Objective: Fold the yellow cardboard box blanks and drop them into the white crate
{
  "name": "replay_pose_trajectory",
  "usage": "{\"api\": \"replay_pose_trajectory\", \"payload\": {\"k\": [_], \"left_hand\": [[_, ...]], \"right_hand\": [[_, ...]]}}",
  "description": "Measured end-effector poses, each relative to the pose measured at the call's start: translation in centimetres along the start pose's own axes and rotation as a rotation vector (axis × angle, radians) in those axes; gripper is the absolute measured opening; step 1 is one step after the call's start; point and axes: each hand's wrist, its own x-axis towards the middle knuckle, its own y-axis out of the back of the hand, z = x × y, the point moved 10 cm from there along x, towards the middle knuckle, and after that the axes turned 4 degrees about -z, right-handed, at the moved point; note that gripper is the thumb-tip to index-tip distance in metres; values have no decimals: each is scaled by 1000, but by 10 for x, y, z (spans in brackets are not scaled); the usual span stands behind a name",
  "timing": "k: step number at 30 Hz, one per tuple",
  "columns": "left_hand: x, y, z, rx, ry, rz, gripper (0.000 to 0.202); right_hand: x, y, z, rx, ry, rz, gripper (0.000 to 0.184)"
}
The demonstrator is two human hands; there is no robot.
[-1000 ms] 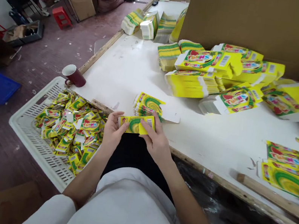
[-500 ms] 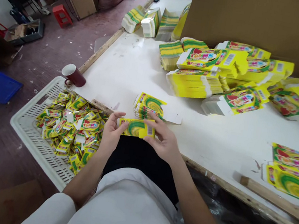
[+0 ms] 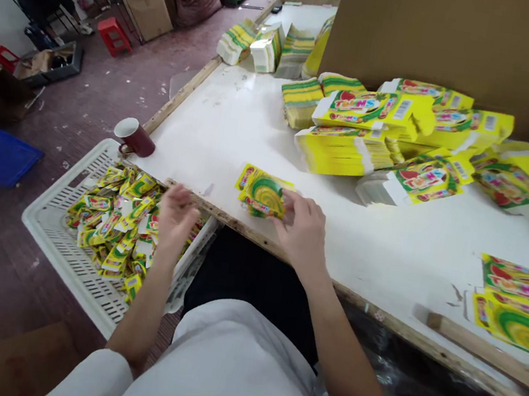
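My right hand (image 3: 303, 231) rests on the white table (image 3: 215, 129), its fingers closed on the right edge of a small stack of flat yellow-green cartons (image 3: 261, 192). My left hand (image 3: 175, 217) hovers over the white slotted basket (image 3: 65, 239), which is full of folded yellow-green small boxes (image 3: 118, 221). Its fingers are blurred by motion and spread loosely, and I see nothing in them.
A dark red mug (image 3: 133, 137) stands at the table corner by the basket. Stacks of flat yellow cartons (image 3: 386, 137) lie across the far and right table, before a large brown cardboard sheet (image 3: 462, 48). A wooden strip (image 3: 486, 357) lies at the right edge. A person sits at far left.
Both hands held one yellow carton a second ago. Now my left hand has swung left over the basket with the carton gone from it, and my right hand has reached forward to the small stack.
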Motion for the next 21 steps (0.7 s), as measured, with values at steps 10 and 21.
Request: {"api": "replay_pose_trajectory", "payload": {"k": [10,21], "left_hand": [[-16,-102,28,-602,184,-74,76],[-25,-105,5,-576,219,-35,61]], "right_hand": [[-41,-32,-53,710,-30,-262,38],[-51,-61,-57,994,-132,-434,55]]}}
